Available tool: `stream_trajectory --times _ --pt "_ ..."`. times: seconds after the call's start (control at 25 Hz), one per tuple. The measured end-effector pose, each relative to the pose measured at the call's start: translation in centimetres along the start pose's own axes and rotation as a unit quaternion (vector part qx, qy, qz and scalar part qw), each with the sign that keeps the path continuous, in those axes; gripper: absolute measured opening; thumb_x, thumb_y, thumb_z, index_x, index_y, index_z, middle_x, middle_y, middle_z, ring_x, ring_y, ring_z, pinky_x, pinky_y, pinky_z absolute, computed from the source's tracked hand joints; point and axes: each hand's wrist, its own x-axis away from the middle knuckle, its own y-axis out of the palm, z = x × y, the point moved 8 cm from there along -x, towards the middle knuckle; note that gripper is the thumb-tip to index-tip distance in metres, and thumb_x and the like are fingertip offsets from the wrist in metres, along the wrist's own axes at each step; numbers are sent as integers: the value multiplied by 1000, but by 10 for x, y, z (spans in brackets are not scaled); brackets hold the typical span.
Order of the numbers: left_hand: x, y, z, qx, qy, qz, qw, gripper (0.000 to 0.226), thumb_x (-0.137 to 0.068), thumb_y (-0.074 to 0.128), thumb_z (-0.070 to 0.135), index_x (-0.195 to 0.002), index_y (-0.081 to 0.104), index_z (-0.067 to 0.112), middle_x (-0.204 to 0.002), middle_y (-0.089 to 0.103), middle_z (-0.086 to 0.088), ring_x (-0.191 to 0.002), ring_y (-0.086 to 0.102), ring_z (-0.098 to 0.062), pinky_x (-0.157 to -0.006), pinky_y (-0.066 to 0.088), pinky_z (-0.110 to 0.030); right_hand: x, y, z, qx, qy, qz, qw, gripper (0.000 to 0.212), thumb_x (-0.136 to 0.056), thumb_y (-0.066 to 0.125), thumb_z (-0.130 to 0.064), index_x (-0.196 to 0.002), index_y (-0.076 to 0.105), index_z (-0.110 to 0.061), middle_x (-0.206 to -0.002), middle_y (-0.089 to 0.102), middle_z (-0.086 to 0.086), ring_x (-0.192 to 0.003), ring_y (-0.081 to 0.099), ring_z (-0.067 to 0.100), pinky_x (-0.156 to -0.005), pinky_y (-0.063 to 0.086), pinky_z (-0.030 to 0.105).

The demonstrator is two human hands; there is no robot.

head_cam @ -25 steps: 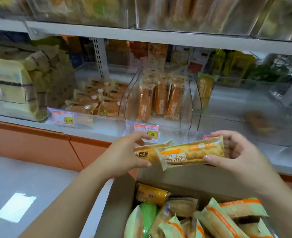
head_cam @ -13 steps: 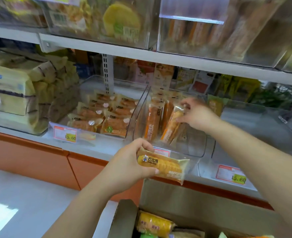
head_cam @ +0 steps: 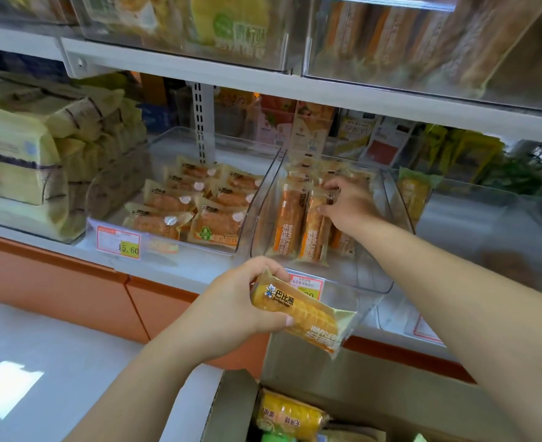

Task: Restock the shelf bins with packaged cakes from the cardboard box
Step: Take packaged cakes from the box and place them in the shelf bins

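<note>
Fingers of left hand pinch waffle cake pack above cardboard box. White shelf, orange base, grey floor. Right hand reaches into clear bin, fingers curled on upright packs; grip unclear.

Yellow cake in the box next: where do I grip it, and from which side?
Pinch the yellow cake across its middle, coming straight down from above. It lies lengthwise in the corner, broad face up and uncovered. The box wall stands close at its left end, so a side approach looks blocked.
</note>
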Motion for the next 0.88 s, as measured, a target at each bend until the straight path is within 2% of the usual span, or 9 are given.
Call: stream_trajectory --times 0.24,0.32,0.44,0.52,0.56,0.64,0.72,0.8,0.88 --pt "5 0 6 29 -5 9 1000 46 -74 83 16 -106 56 35 -95 68 10 -84 68 -1 -65 54 -16 3 0 1 31 -4 -58 998 54 -86 71 -27 -135 49 -32 -152 25 5 -129 44 29 -92 40 28" --pt "8 -3 5 57 -15 19 998 47 -74 83 12 -106 54 30 -91 70 11 -81 69 -2 -65 53 -16 13 -10 -5 71 -11 -62 996 57 -89 67 -32 -141 42 -34 -153 24 4 -128 45 28 -89 47 30" --pt "10 -6 3 82 -21 22 996 42 -75 83 10 -104 55 23 -90 71 7 -80 71 -6 -66 54 -18 58 -36 -28 50 -109 -36 992 47 -93 60 -35 -138 46 -32 -142 43 -1 -119 53 18 -88 49 29" --pt "12 -8 7 78 -11 31 996 39 -74 83 12 -102 59 24 -96 69 5 -81 70 -6 -68 55 -19 102 -38 -39 -21 -176 -120 977 39 -92 60 -36 -130 53 -35 -123 59 -13 -108 58 4 -95 50 29" --pt "12 -9 11 79 -3 43 996 39 -73 83 14 -102 61 28 -101 67 7 -82 69 -3 -69 54 -19 128 -32 -41 -43 -190 -195 961 39 -90 61 -38 -128 52 -39 -115 60 -20 -103 57 -4 -94 50 25" --pt "13 -12 23 67 18 67 995 44 -74 83 22 -107 63 42 -112 62 16 -91 64 5 -77 52 -18 169 -20 -43 -34 -205 -305 930 57 -84 66 -45 -134 40 -49 -115 52 -32 -105 52 -13 -88 47 12" --pt "10 -7 43 63 59 71 994 53 -75 82 28 -119 60 46 -114 65 22 -101 62 8 -88 50 -22 180 -23 -38 -25 -217 -291 932 77 -79 71 -47 -139 25 -56 -114 45 -41 -105 48 -18 -80 44 5" --pt "0 -3 58 106 82 74 988 65 -75 81 27 -132 53 39 -118 66 19 -101 65 2 -90 54 -27 168 -38 -35 -72 -198 -233 949 77 -80 74 -39 -140 27 -51 -109 53 -35 -98 55 -16 -75 45 6" --pt "-11 -5 67 123 102 104 982 68 -78 79 29 -139 48 33 -125 63 13 -103 66 0 -92 55 -29 143 -63 -28 -139 -170 -152 964 77 -80 75 -28 -141 31 -44 -107 60 -24 -95 62 -7 -78 49 12"
